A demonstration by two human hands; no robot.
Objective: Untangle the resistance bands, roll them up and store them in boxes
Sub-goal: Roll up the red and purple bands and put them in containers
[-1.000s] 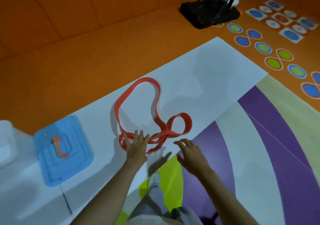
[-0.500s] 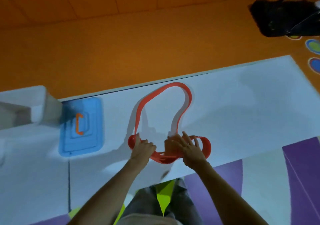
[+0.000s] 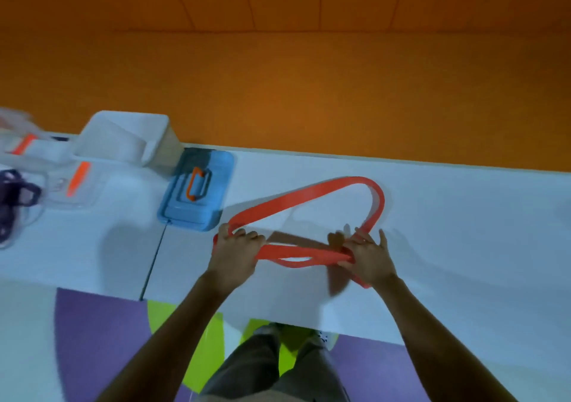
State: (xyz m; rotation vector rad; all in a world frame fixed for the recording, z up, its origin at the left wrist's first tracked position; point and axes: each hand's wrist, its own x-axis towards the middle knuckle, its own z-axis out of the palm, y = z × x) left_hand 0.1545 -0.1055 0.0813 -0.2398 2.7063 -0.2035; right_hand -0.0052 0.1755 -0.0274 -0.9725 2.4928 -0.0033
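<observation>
Flat orange-red rubber resistance band (image 3: 309,194), looped just right of a blue plastic box lid (image 3: 197,194). Left hand (image 3: 234,253) grips its left bend; right hand (image 3: 367,256) covers the crossing, grip unclear. Draw hands apart slowly, flattening twists.

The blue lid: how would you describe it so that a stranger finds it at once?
Look along the white table, left of the red-orange band. The blue lid lies flat beside the open white box. Its neighbours are white or clear; it alone is blue.
</observation>
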